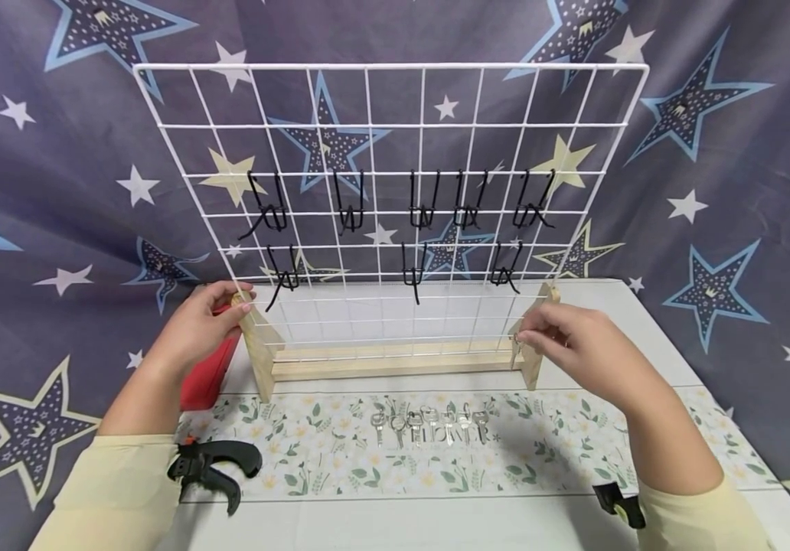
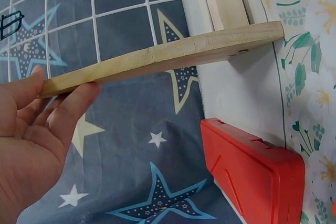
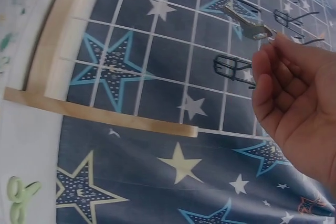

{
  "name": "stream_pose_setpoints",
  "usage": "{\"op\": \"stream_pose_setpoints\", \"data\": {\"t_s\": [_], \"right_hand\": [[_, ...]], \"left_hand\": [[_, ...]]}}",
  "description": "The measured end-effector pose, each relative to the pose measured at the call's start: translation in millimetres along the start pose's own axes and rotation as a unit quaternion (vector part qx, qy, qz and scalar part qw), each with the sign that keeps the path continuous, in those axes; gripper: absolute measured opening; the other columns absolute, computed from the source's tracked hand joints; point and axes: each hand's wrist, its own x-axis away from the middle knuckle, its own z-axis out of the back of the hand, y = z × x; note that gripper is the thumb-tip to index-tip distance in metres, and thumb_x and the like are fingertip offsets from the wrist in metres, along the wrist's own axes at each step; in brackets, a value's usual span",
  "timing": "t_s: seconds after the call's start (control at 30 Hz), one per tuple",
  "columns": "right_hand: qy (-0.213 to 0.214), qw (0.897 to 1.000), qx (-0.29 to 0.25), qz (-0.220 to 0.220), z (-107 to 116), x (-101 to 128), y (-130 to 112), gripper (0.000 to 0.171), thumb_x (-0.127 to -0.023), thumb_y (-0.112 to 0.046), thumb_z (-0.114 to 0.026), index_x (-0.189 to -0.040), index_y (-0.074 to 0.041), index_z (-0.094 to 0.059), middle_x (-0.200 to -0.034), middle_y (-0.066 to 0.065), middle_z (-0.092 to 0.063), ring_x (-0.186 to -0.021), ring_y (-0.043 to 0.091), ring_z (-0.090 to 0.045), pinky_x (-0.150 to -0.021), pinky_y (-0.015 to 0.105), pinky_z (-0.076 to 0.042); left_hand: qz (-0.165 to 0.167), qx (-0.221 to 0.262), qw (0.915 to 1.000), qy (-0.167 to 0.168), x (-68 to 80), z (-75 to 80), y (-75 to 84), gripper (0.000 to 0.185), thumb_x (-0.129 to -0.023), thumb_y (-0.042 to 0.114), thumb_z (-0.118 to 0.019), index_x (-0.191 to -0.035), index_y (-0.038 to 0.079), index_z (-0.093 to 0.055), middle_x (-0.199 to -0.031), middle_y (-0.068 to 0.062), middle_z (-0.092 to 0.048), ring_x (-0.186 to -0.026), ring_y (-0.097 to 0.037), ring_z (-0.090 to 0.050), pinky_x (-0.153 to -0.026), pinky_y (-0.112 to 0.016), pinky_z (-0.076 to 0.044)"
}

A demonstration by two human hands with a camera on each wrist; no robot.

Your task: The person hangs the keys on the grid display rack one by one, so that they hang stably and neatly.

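Observation:
A white wire grid stands upright in a wooden base, with several black hooks hung on it in two rows. At the left end, my left hand pinches the upper end of the wooden side support between thumb and fingers. My right hand, near the right support, holds a silver key by its ring end, apart from the hooks in the right wrist view. Several more keys lie in a row on the flowered strip in front of the base.
A red case sits on the table behind my left forearm. Close to that sleeve is a black clamp. Another black piece is by the right sleeve. Light green handles show in the right wrist view. Starry cloth hangs behind the grid.

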Motion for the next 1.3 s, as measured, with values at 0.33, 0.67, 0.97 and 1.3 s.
{"op": "stream_pose_setpoints", "data": {"t_s": [0.33,0.67,0.97,1.3], "right_hand": [[0.060,0.998,0.006,-0.013,11.0,-11.9,-6.6,0.008,-0.098,-0.024,-0.063,-0.095,-0.022,-0.069,-0.075,-0.009,-0.061,-0.064,0.006,-0.051,-0.057,0.024,-0.042],[0.092,0.995,-0.013,-0.037,10.5,-22.2,-3.9,0.010,-0.099,-0.025,-0.061,-0.098,-0.018,-0.068,-0.076,-0.004,-0.066,-0.066,0.006,-0.056,-0.058,0.024,-0.044],[0.087,0.995,-0.015,-0.057,0.8,-32.8,8.8,0.013,-0.100,-0.025,-0.059,-0.100,-0.015,-0.067,-0.077,-0.001,-0.067,-0.069,0.011,-0.059,-0.060,0.025,-0.046],[0.071,0.993,-0.022,-0.089,-6.2,-48.0,14.8,0.016,-0.102,-0.027,-0.056,-0.103,-0.015,-0.066,-0.080,0.001,-0.068,-0.074,0.017,-0.062,-0.063,0.030,-0.047]], "left_hand": [[-0.004,-0.006,0.9999,0.007,0.1,-1.7,-0.1,0.038,-0.104,0.022,-0.051,-0.137,0.003,-0.049,-0.126,-0.022,-0.053,-0.106,-0.023,-0.058,-0.081,-0.029,-0.058],[-0.006,0.006,1.0000,0.001,-0.4,-2.1,-0.7,0.039,-0.104,0.020,-0.051,-0.137,0.001,-0.047,-0.134,-0.023,-0.052,-0.115,-0.029,-0.056,-0.085,-0.031,-0.057],[-0.002,0.010,0.9999,-0.001,0.8,-1.6,-1.0,0.040,-0.103,0.022,-0.052,-0.138,0.002,-0.048,-0.137,-0.023,-0.049,-0.118,-0.031,-0.054,-0.085,-0.027,-0.056],[0.006,0.005,1.0000,0.006,1.0,-1.8,-1.2,0.040,-0.103,0.024,-0.052,-0.137,0.003,-0.049,-0.137,-0.021,-0.046,-0.118,-0.031,-0.055,-0.083,-0.022,-0.056]]}}
